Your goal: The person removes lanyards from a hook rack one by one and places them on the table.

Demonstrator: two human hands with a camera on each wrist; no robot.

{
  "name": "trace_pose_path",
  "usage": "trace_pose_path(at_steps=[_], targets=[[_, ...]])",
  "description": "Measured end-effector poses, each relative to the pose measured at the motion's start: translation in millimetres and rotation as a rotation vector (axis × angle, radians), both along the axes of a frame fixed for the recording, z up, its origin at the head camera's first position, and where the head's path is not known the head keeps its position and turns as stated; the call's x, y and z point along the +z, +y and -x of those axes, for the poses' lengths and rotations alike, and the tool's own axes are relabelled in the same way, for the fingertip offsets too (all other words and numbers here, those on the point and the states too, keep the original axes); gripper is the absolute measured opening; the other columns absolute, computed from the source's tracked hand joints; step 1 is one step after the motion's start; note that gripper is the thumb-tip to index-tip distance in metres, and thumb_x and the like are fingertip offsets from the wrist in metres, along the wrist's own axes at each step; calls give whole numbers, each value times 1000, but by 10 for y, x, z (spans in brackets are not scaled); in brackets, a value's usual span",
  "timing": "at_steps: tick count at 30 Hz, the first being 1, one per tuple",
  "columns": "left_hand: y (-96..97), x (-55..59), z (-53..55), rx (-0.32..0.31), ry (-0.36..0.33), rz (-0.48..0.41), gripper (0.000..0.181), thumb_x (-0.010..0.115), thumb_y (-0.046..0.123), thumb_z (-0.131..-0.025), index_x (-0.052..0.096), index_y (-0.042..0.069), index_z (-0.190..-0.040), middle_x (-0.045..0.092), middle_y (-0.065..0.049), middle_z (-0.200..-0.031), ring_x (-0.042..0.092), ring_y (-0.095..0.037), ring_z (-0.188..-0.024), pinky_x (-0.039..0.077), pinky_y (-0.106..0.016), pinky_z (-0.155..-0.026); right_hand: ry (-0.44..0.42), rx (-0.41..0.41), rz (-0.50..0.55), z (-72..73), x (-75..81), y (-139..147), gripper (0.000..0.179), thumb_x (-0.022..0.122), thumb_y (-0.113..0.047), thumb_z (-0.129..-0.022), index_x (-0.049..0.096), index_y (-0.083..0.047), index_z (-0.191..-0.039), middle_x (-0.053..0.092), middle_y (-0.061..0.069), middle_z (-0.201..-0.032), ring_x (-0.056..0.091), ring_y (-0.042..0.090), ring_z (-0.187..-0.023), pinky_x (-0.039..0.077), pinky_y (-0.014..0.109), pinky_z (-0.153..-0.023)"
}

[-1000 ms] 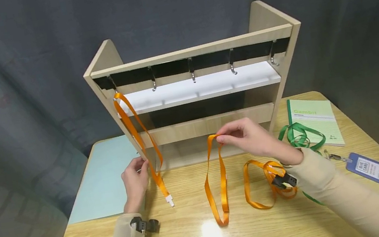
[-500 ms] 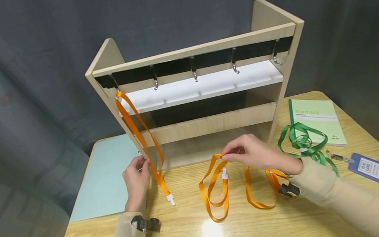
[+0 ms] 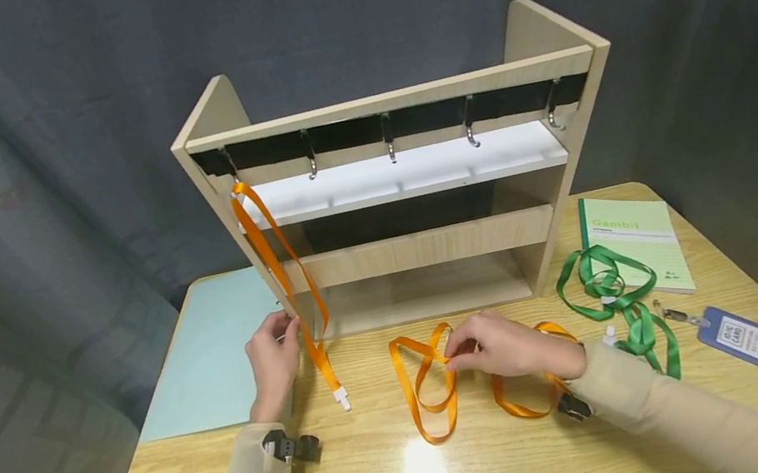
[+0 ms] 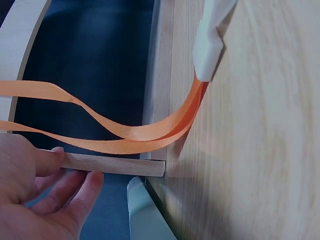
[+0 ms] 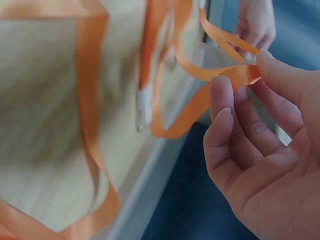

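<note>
My left hand [image 3: 274, 365] grips the lower left side panel [image 4: 117, 164] of a small wooden rack [image 3: 419, 250], thumb on one face and fingers on the other. Beside it an orange lanyard [image 3: 262, 244] hangs from the leftmost hook, its white clip [image 3: 341, 398] low near the tabletop. Between thumb and fingertips, my right hand [image 3: 501, 346] pinches another orange lanyard [image 5: 245, 75] just above the table; its loops lie in front of the rack. One more orange lanyard [image 3: 524, 412] lies partly hidden under the right wrist.
Several metal hooks [image 3: 392, 151] line the rack's black strip. At right are a green lanyard [image 3: 642, 329], a blue card holder [image 3: 754, 344] and a green notebook [image 3: 643, 245]. A pale blue sheet [image 3: 206, 360] lies at left, and dark curtains [image 3: 369, 10] hang behind.
My right hand has come down toward the table with the pinched orange lanyard, whose hanging loop has folded onto the tabletop. The left hand keeps its grip on the side panel.
</note>
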State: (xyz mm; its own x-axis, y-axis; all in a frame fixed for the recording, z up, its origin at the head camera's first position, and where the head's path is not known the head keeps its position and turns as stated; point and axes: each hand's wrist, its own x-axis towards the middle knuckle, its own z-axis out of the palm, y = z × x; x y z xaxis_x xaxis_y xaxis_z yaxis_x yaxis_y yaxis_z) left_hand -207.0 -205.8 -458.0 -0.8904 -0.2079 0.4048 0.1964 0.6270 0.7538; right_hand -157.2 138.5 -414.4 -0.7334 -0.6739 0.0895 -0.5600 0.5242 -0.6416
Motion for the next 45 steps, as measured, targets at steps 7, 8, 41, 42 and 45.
trace_pose_path(at_steps=[7, 8, 41, 42, 45], targets=[[1, -3, -2, 3, -10, -7, 13, 67, 11, -90, 69, 1, -99, 70, -12, -88, 68, -28, -83, 57, -41, -72, -41, 7, -11, -56, -119, -54, 5, 72, -19, -87, 74, -14, -87, 63, -18, -77, 52, 5, -64, 45, 24, -57], [2, -2, -4, 4, -13, -8, 13, 67, 11, -91, 69, 1, -99, 70, -12, -88, 68, -27, -83, 57, -41, -72, -46, 3, -10, -60, -134, -57, 5, 72, -19, -87, 74, -14, -87, 63, -17, -77, 52, 5, -63, 45, 24, -56], [7, 19, -16, -9, -9, -11, 13, 67, 12, -91, 69, 2, -100, 70, -12, -87, 68, -27, -84, 57, -41, -72, -179, 13, 27, -111, -317, -49, 11, 77, -12, -82, 68, -10, -89, 63, -10, -77, 59, 5, -69, 52, 23, -62], [7, 20, -16, -8, -10, -11, 13, 67, 12, -91, 69, 2, -100, 70, -12, -87, 68, -27, -84, 57, -41, -72, -181, 8, 29, -106, -299, -47, 11, 76, -11, -82, 68, -9, -89, 63, -10, -77, 59, 5, -70, 52, 23, -62], [8, 21, -18, -7, -15, -11, 14, 66, 12, -91, 69, 2, -100, 70, -12, -88, 68, -28, -84, 57, -41, -72, -176, -4, 38, -94, -242, -36, 11, 76, -10, -82, 69, -8, -90, 64, -9, -78, 60, 6, -70, 53, 23, -63]])
